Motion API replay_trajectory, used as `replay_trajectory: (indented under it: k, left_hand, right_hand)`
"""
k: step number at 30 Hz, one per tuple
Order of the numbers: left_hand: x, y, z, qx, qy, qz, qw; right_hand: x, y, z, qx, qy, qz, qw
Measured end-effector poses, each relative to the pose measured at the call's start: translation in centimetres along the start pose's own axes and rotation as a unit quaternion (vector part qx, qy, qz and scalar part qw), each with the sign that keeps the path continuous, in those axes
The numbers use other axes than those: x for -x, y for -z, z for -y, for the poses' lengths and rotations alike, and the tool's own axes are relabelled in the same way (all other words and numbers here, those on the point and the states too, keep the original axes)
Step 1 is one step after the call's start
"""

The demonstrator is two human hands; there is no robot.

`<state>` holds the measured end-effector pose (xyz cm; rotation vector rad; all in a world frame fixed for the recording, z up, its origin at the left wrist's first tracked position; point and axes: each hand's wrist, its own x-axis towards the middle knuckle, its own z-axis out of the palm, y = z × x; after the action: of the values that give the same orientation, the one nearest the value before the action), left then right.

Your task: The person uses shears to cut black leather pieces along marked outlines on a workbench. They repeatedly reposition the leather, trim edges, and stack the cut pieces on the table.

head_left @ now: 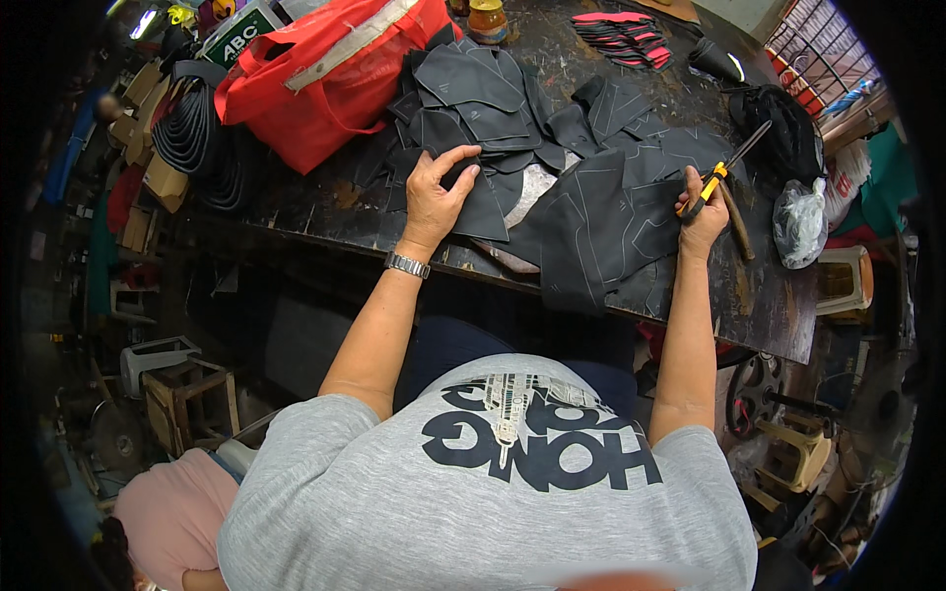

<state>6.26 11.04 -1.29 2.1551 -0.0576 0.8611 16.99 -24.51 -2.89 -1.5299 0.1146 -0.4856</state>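
My left hand [434, 197], with a metal watch on the wrist, is over a heap of black cut pieces [473, 79] on the dark table. Its thumb and forefinger are curled close together on a small black piece [481, 215]; their exact grip is partly hidden. In my right hand [702, 222] are scissors [711, 185] with yellow and black handles, their blades pointing away to the upper right. Between my hands a large black sheet [591, 231] with pale drawn outlines hangs slightly over the table's front edge.
A red bag [325, 89] stands at the far left beside rolled black material [202, 138]. Pink-edged pieces [621, 39] and a jar [487, 20] lie farther back. Right of my hand are a wooden stick [737, 222] and a clear plastic bag [799, 225]. Another person [177, 512] is at lower left.
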Motion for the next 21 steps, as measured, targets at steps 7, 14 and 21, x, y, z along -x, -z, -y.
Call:
replay_trajectory:
  k: [7,14,21]
  left_hand:
    - [0.05,0.09,-0.17,0.008,0.027,0.014,1.0]
    - [0.01,0.09,-0.19,0.007,0.023,0.014,1.0]
    - [0.05,0.09,-0.28,0.016,0.02,0.008,1.0]
  right_hand:
    - [-0.11,0.0,-0.23,0.008,0.007,-0.005,1.0]
    - [-0.14,0.06,-0.23,0.006,0.004,0.0,1.0]
    - [-0.1,-0.01,-0.18,-0.002,-0.001,-0.003,1.0]
